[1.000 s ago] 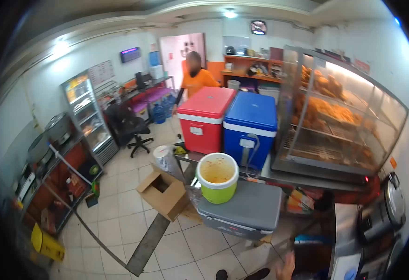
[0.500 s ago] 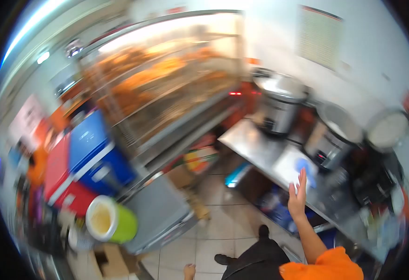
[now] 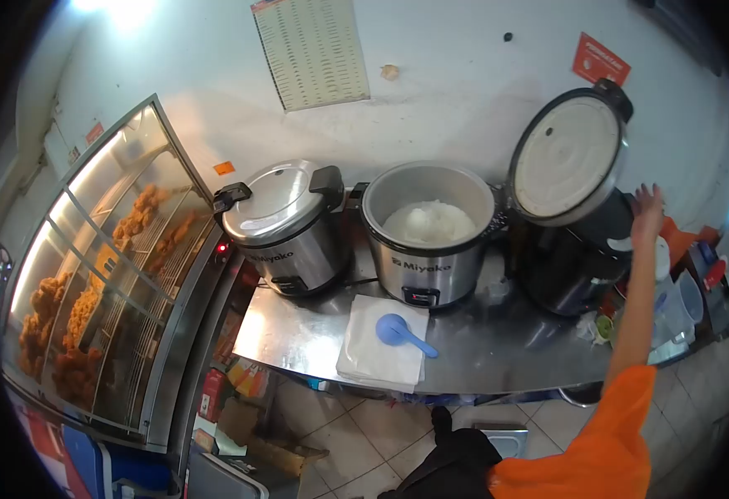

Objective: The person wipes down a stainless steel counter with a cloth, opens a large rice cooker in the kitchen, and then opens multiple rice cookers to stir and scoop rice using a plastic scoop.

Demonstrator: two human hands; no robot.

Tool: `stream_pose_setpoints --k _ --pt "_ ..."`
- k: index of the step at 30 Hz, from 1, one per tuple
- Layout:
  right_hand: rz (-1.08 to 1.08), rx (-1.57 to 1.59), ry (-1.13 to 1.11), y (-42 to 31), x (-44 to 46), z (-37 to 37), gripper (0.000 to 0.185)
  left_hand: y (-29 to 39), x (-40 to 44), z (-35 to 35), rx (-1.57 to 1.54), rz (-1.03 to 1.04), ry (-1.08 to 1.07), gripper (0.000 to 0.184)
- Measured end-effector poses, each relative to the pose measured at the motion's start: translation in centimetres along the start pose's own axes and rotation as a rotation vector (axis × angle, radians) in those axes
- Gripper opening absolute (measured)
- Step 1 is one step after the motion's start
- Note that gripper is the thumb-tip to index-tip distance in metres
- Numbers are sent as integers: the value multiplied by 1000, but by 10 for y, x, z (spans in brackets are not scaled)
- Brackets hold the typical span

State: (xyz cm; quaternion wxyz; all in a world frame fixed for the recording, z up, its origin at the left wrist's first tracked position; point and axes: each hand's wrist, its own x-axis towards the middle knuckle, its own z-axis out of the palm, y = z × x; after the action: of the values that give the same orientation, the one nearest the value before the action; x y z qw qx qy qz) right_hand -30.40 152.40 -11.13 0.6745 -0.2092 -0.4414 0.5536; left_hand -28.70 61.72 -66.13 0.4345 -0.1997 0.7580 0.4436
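Note:
My right hand [image 3: 647, 205] reaches out at the right, its fingers apart, beside the raised lid [image 3: 566, 158] of a black pot [image 3: 560, 270]. Nothing shows in its fingers. My left hand is out of view. At the middle of the steel counter stands an open Miyako cooker [image 3: 428, 270] with white rice [image 3: 428, 223] inside. A closed cooker [image 3: 277, 208] is to its left. In front of them a blue scoop [image 3: 396, 331] lies on a stack of white paper [image 3: 364, 349].
A glass display case [image 3: 106, 274] with fried food stands at the left. Beyond my right arm are clear plastic containers [image 3: 682, 303] and a red object [image 3: 715, 273]. A grey cooler [image 3: 219, 478] and cardboard are on the floor side at lower left.
The view has swung right from the coolers to the cookers. My right arm has stretched out towards the far right of the counter. My left hand has left the view.

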Motion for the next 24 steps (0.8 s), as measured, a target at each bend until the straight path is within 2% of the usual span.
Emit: stream_pose_setpoints --k 2,4,6,7,9,11,12,14,15,16,17,18,19,20,21,22,24 --pt "170 73 -100 -10 43 43 68 36 49 14 -65 107 -60 65" --pt "223 49 -168 3 94 63 65 94 58 35 -200 -138 156 36" --pt "241 16 -229 8 99 102 62 145 26 38 -213 -39 156 38" --pt "217 2 -247 4 83 127 61 140 30 36 -231 -5 195 38" --pt "229 36 -424 14 110 157 61 133 26 54 -305 13 221 37" --pt "-131 -296 -440 5 80 222 56 117 21 62 -47 -205 162 39" --pt "-155 -365 -463 17 85 254 53 109 23 62 -78 -210 181 39" --pt "-135 -486 -750 22 51 320 50 69 47 69 223 -423 -19 38" --pt "-127 -546 -926 37 39 356 48 68 39 71 167 -438 14 38" --pt "-286 -577 -1052 49 11 388 41 76 34 74 216 -329 80 39" --pt "-303 -661 -1161 70 -14 420 36 75 25 80 230 -241 167 40" --pt "-444 -615 -1341 127 -15 453 33 74 15 86 91 -223 239 41" --pt "-332 -700 -1447 180 -30 483 36 78 11 93 -57 -197 314 41" --pt "-332 -394 -1536 234 -52 491 38 75 3 95 -85 -130 375 43" --pt "-263 -499 -1557 279 -70 499 39 72 -4 97 -166 -189 419 43" --pt "-471 -680 -1604 345 -71 516 45 55 -7 101 -135 -155 483 42" --pt "-508 -758 -1673 366 -110 506 32 32 -31 116 -148 -186 683 42"
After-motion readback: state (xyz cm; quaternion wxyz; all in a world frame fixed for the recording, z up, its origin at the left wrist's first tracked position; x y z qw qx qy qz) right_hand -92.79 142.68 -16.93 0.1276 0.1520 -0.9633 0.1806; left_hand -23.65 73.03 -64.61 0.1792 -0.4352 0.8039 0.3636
